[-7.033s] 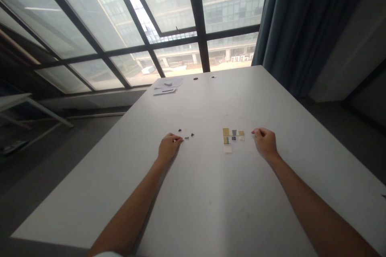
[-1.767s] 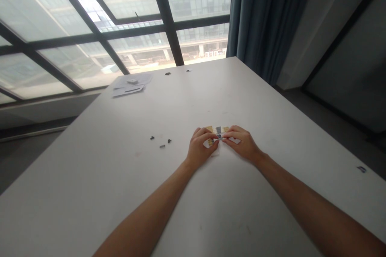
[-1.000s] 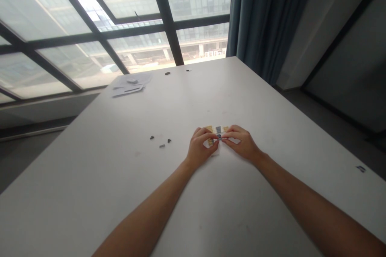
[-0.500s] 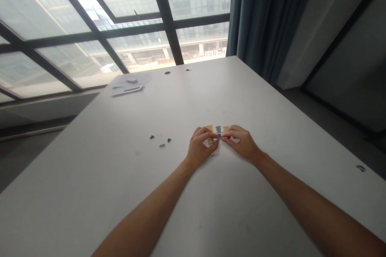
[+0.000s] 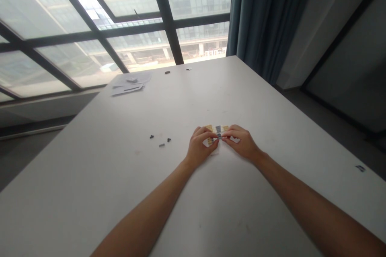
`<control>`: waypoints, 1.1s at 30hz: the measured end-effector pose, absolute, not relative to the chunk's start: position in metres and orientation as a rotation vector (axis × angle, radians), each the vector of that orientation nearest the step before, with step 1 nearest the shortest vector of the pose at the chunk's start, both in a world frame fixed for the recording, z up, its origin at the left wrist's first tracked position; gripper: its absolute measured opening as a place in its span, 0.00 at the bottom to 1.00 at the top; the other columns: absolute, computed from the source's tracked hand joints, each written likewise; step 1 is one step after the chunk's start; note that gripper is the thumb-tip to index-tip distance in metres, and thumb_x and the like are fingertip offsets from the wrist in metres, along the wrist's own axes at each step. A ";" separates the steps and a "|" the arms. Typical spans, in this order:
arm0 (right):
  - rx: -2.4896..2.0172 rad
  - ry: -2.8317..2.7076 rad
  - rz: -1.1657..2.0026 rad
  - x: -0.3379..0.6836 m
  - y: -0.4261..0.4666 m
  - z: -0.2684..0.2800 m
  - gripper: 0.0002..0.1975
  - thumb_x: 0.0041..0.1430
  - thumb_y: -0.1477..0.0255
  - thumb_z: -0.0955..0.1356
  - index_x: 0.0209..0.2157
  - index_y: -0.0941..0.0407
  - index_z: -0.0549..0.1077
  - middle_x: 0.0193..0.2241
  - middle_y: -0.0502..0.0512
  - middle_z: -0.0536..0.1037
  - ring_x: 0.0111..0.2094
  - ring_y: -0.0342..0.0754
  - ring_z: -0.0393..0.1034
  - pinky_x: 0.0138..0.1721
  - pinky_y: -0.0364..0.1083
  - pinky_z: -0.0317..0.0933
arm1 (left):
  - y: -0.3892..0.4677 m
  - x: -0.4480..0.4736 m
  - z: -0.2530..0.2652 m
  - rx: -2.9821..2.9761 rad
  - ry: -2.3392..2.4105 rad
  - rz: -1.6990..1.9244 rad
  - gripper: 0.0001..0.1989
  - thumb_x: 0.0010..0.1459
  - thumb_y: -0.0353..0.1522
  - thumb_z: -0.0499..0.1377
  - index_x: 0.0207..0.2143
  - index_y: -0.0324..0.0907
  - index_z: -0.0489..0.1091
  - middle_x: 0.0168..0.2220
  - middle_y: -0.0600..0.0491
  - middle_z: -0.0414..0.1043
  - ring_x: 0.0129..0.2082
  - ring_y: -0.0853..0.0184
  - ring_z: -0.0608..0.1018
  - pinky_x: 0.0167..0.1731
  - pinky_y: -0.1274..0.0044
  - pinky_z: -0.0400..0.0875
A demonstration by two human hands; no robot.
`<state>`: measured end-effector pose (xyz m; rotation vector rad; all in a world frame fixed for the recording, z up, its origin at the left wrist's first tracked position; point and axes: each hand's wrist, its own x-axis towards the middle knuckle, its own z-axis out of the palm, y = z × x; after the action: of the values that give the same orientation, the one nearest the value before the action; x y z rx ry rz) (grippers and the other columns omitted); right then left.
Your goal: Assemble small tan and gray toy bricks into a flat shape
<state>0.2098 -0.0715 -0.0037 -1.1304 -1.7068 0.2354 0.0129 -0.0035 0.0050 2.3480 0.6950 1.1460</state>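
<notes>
My left hand and my right hand meet near the middle of the white table, thumbs and fingertips pinched from both sides on a small grey piece, perhaps a toy building brick. Just behind and under the fingers lies a patterned yellow, white and grey thing, partly covered by the hands; it looks like a group of small bricks. To the left rest three loose small pieces: a dark one, another dark one and a grey bar.
Papers lie at the table's far left corner. A dark round disc and a small dark-and-white item sit by the far edge. A small dark object is near the right edge. Windows and a blue curtain stand beyond.
</notes>
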 end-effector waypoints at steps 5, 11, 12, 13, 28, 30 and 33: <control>-1.129 -1.695 0.234 0.210 -0.071 -0.004 0.03 0.62 0.72 0.71 0.37 0.53 0.79 0.32 0.53 0.76 0.35 0.47 0.70 0.38 0.47 0.66 | -0.004 0.013 0.007 2.318 0.691 1.167 0.02 0.58 0.31 0.65 0.35 0.45 0.77 0.33 0.53 0.74 0.37 0.64 0.73 0.41 0.70 0.69; -1.205 -1.662 0.189 0.210 -0.071 -0.004 0.03 0.62 0.73 0.70 0.36 0.53 0.79 0.30 0.52 0.74 0.34 0.47 0.68 0.37 0.46 0.63 | -0.002 0.012 0.007 2.139 0.920 1.244 0.12 0.66 0.34 0.56 0.31 0.43 0.76 0.31 0.53 0.73 0.34 0.66 0.72 0.37 0.72 0.66; -1.226 -1.668 0.171 0.211 -0.071 -0.004 0.03 0.62 0.73 0.70 0.36 0.54 0.79 0.29 0.52 0.73 0.33 0.47 0.68 0.37 0.46 0.62 | -0.002 0.012 0.007 2.101 0.969 1.248 0.13 0.66 0.34 0.55 0.30 0.43 0.76 0.30 0.53 0.72 0.34 0.66 0.72 0.37 0.73 0.66; -1.250 -1.680 0.152 0.211 -0.071 -0.004 0.03 0.62 0.74 0.70 0.35 0.54 0.78 0.27 0.51 0.72 0.33 0.47 0.67 0.37 0.46 0.62 | -0.001 0.012 0.007 2.064 1.011 1.250 0.14 0.66 0.34 0.55 0.30 0.43 0.76 0.30 0.53 0.72 0.34 0.66 0.72 0.36 0.73 0.66; -1.496 -1.916 0.123 0.210 -0.071 -0.004 0.03 0.58 0.75 0.73 0.31 0.54 0.79 0.25 0.49 0.75 0.30 0.46 0.67 0.39 0.45 0.55 | 0.001 0.012 0.006 1.937 1.088 1.236 0.14 0.64 0.34 0.55 0.29 0.42 0.77 0.30 0.53 0.71 0.34 0.66 0.72 0.32 0.75 0.63; -1.509 -1.934 0.122 0.210 -0.071 -0.005 0.03 0.58 0.75 0.73 0.31 0.55 0.79 0.25 0.49 0.75 0.31 0.46 0.67 0.39 0.45 0.55 | 0.001 0.012 0.006 1.935 1.087 1.239 0.14 0.64 0.34 0.55 0.29 0.42 0.77 0.30 0.53 0.71 0.33 0.67 0.72 0.32 0.75 0.63; -1.537 -1.956 0.127 0.211 -0.071 -0.005 0.02 0.58 0.75 0.73 0.30 0.54 0.79 0.26 0.50 0.76 0.31 0.46 0.67 0.39 0.46 0.55 | 0.001 0.013 0.006 1.931 1.082 1.242 0.14 0.64 0.34 0.55 0.29 0.42 0.77 0.30 0.53 0.70 0.33 0.67 0.71 0.32 0.75 0.63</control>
<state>0.2110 -0.0711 -0.0052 -1.5368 -1.9564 0.1265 0.0129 0.0010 0.0058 1.9311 1.0822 1.2420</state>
